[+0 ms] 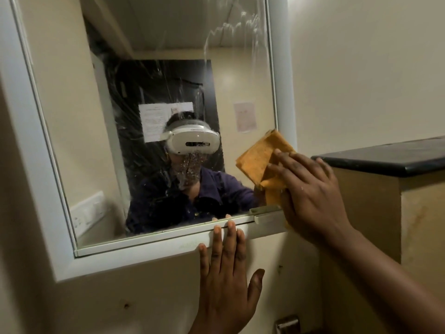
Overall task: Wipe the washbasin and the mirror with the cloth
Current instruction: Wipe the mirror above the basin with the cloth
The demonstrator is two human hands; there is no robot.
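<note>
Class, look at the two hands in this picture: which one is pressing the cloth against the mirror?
The right hand presses the orange cloth against the mirror; the left hand lies flat below, touching only the frame.

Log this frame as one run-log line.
stage: mirror wipe | right hand: presses orange cloth at lower-right corner | left hand: flat on wall, fingertips on frame | glass: streaked

One mirror (154, 92), one orange cloth (261, 162), two hands, one black-topped ledge (385, 157), one wall socket plate (88, 213)

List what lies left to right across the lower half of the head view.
Mirror → left hand flat on the wall → cloth → right hand pressing it → black ledge.
</note>
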